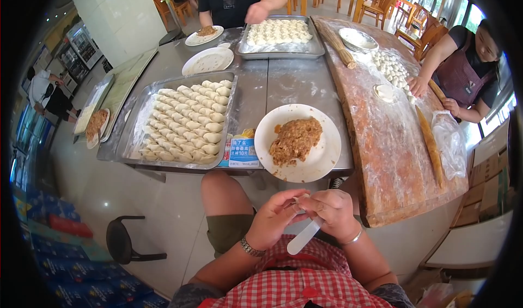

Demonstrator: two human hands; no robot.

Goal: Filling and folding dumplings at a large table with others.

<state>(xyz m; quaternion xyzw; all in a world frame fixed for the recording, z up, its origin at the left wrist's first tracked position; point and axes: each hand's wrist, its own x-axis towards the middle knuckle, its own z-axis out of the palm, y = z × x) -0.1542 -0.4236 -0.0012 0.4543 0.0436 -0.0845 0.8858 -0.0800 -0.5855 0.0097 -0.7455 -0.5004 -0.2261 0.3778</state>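
Observation:
Above my lap, my left hand cups a small dumpling, mostly hidden by the fingers. My right hand pinches at the dumpling's edge from the other side. The same hand keeps hold of a flat white spatula, whose rounded end points down toward my checked apron. Just beyond both hands, a round white plate overhangs the near edge of the metal table and bears a mound of minced filling. To its left, rows of folded dumplings fill much of a floured metal tray.
A printed card lies between tray and plate. At right, the floured wooden board carries a rolling pin, a plastic bag and dough pieces; a co-worker works there. Another person sits behind a second dumpling tray.

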